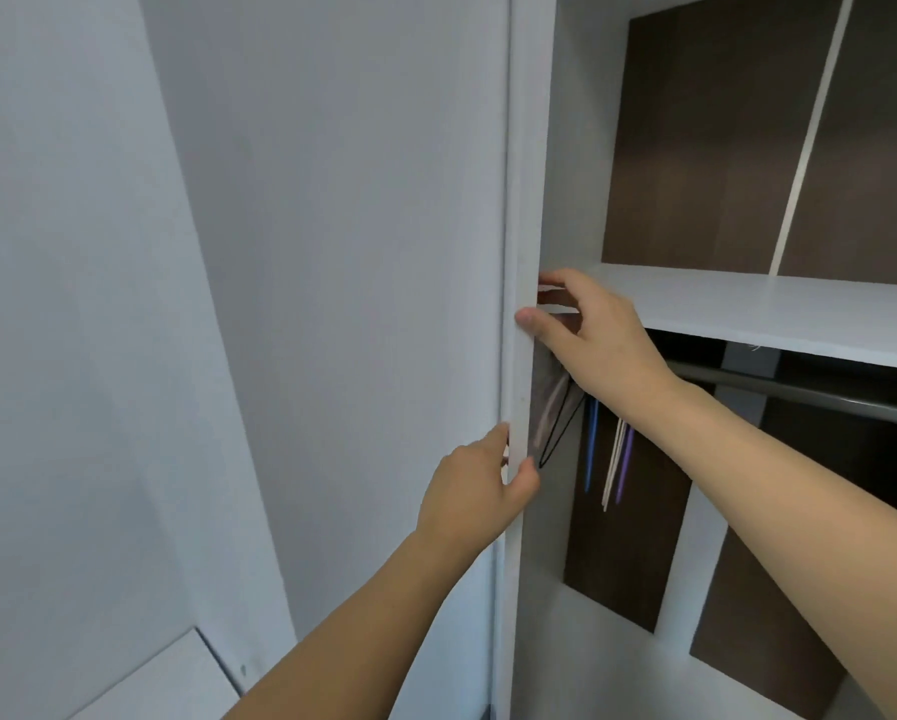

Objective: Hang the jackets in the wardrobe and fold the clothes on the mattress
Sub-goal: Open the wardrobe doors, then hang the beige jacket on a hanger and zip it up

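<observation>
Both hands are on the leading edge of the wardrobe's sliding door (516, 387), a tall white strip that runs vertically through the middle of the view, with the open wardrobe interior to its right and the door's broad face to its left. The left hand (475, 488) is the lower one: it pinches the edge, thumb on the inner side and fingers wrapped round to the outer face, forearm rising from the bottom of the view. The right hand (586, 332) sits higher, just under the front left corner of the white shelf (747, 309); its thumb presses the front of the door edge while its fingers curl behind it, so it grips the same strip, the arm reaching in from the lower right across the opening. The door's long axis is upright, so any slide would run sideways, and with both hands hooked on the edge, the likely step is pushing the door further left to widen the opening, though the direction cannot be read from a single view. Behind the right wrist, the hanging rail (799, 389) runs horizontally under the shelf toward the right edge. At its left end, just beside the door edge, hang several empty hangers (615, 459) in blue, pale and purple, with a thin black one closest to the door. No jacket, clothes or mattress are in view; they lie somewhere outside the picture.
</observation>
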